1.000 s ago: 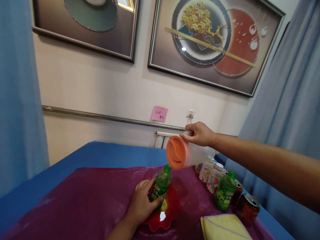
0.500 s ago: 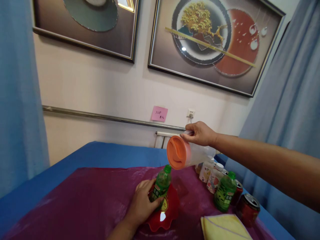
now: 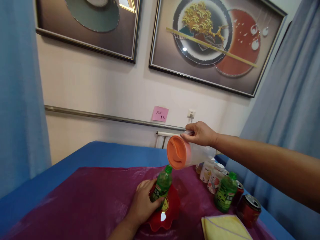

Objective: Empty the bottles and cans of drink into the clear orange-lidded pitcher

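A pale wall (image 3: 87, 80) fills the back, with a blue curtain (image 3: 22, 83) at the left edge and another blue curtain (image 3: 280, 110) at the right. Below the wall spreads a blue cover (image 3: 120, 153); two framed pictures, one on the left (image 3: 90, 30) and one on the right (image 3: 212, 46), hang above it. A purple sheet (image 3: 95, 196) lies over much of the cover, and a metal rail (image 3: 112, 117) runs along the wall.

The right hand (image 3: 200, 133) has its fingers clenched around the handle of a clear pitcher (image 3: 197, 155), which is tipped onto its side in the air, its orange lid (image 3: 178, 152) facing left. The left hand (image 3: 143, 201) grasps a green bottle (image 3: 163, 181), fingers and thumb around its lower part. The bottle is uncapped, over a scalloped red plate (image 3: 172, 203), its mouth just beside the lid's lower edge; its base seems to rest on the plate, though the thumb hides it.

To the right lies a folded yellow cloth (image 3: 226, 228). Behind it are a second green bottle (image 3: 225, 195), a dark red can (image 3: 250, 210) and small white-capped bottles (image 3: 214, 180). A pink note (image 3: 160, 114) is on the wall, near a white socket (image 3: 191, 114).
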The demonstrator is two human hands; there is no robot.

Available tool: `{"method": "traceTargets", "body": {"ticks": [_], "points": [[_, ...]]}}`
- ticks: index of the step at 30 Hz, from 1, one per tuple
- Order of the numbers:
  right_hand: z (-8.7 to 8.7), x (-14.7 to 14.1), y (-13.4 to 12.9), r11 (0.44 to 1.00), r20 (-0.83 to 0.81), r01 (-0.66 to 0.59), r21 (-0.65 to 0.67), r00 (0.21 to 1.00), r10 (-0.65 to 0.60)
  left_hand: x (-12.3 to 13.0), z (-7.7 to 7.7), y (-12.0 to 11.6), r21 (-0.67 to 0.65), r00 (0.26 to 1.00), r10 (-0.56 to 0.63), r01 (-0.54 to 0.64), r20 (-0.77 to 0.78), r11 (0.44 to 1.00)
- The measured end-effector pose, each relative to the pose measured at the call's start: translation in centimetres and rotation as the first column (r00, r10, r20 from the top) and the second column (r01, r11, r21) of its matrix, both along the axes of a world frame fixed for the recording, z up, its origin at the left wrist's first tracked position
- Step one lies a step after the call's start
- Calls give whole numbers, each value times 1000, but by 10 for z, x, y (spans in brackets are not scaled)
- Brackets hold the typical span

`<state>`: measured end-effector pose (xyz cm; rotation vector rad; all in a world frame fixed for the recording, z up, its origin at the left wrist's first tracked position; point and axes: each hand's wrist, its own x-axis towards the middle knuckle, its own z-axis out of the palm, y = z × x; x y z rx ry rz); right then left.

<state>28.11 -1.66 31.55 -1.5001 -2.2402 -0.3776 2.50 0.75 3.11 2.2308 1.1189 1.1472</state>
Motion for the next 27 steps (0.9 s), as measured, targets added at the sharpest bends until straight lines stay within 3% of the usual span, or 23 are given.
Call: {"method": "traceTargets", "body": {"ticks": [27], "points": [[1, 3, -3, 1000, 15, 4, 18, 1000, -4, 0, 0, 1, 1, 1000, 9, -9, -15, 1000]]}}
